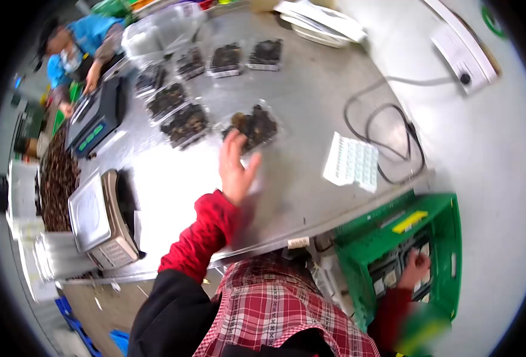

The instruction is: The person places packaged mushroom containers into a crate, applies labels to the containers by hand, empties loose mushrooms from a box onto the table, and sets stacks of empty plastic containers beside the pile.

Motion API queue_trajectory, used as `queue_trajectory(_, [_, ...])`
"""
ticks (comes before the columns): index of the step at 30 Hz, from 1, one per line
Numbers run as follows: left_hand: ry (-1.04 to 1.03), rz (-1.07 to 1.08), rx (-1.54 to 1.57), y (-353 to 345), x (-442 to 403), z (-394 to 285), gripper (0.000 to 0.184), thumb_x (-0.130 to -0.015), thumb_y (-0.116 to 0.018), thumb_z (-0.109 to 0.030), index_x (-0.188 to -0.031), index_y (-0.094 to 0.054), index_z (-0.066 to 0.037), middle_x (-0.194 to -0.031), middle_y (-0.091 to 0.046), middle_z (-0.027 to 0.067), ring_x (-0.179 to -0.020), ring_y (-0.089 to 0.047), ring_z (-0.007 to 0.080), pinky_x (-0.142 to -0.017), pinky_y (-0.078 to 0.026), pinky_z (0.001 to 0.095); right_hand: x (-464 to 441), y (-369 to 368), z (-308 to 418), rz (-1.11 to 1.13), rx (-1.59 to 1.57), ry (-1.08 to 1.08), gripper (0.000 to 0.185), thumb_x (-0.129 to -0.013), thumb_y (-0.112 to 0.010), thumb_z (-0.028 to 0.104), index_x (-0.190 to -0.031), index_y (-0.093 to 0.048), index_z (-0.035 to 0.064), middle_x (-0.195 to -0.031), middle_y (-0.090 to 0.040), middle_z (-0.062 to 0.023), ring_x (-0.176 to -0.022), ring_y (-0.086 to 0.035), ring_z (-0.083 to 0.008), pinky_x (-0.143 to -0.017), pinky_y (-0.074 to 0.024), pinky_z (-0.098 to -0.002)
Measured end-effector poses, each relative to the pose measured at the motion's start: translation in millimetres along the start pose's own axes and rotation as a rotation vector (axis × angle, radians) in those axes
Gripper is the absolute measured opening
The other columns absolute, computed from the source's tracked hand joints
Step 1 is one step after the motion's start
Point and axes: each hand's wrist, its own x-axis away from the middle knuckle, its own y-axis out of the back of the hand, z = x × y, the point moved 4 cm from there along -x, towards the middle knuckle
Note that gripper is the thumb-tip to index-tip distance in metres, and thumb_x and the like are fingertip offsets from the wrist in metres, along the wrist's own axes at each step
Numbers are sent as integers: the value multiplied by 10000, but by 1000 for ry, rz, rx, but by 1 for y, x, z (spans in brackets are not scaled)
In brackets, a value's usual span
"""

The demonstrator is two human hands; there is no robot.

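My left hand (233, 171) is over the metal table with its fingers spread. Its fingertips are at the near edge of a clear plastic tray (252, 126) of dark brown, lumpy pieces, perhaps touching it; nothing is in its grasp. Down at the right, my right hand (414, 271) is inside a green crate (447, 238), its fingers bent against the dark-filled packs (388, 275) there. Whether it grips one of them is too small to make out. Several similar filled trays (184, 124) stand further back on the table.
A sheet of pale labels (352, 162) and a black cable (367, 128) lie at the right. Scales (90, 217) stand at the left, near a heap of brown pieces (60, 178). Clear empty trays (161, 33) are stacked behind. A co-worker (90, 38) works at the far left.
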Motion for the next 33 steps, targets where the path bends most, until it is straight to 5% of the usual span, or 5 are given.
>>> queue_trajectory(7, [-130,116,-417,13,-74,104,571,-797,-722,-394,-1222,-552,-52,-1259,-552,167,-1215,-485,351,-1000,-381,471,121,-236,274,1040,-376,-111,95,-887,-670,76,-863,-600,16,-733,-585,-12,-611,-541,-93,-555,-464,-253])
queue_trajectory(14, [53,-124,-903,111,-187,299,713,-764,-711,-553,-1222,-552,-30,-1206,-597,197,-1115,-570,368,-930,-446,471,173,-423,296,1057,-174,-426,486,-801,-776,405,-943,-569,-11,-706,-576,-64,-536,-554,-133,-445,-434,-274])
queue_trajectory(19, [560,845,-748,130,-198,268,902,-695,-640,-747,-1174,-618,17,-1140,-648,226,-1118,-601,346,-940,-474,431,162,-454,292,989,-138,-304,389,-766,-819,309,-784,-554,24,-658,-559,-43,-506,-523,-124,-457,-451,-267])
queue_trajectory(24, [698,-125,-533,159,-252,390,814,-756,-635,-671,-1118,-589,57,-1148,-632,261,-1087,-606,398,-941,-478,439,146,-424,265,942,-453,-509,227,-765,-769,134,-866,-574,75,-793,-595,-35,-691,-580,-134,-587,-487,-275])
queue_trajectory(33, [1077,-10,-61,157,-257,497,604,-673,-864,-359,-1016,-669,98,-967,-697,164,-810,-682,231,-741,-526,357,229,-376,311,1351,-705,-660,436,-853,-565,23,-1282,-499,-16,-1137,-632,-121,-1049,-621,-240,-929,-510,-384])
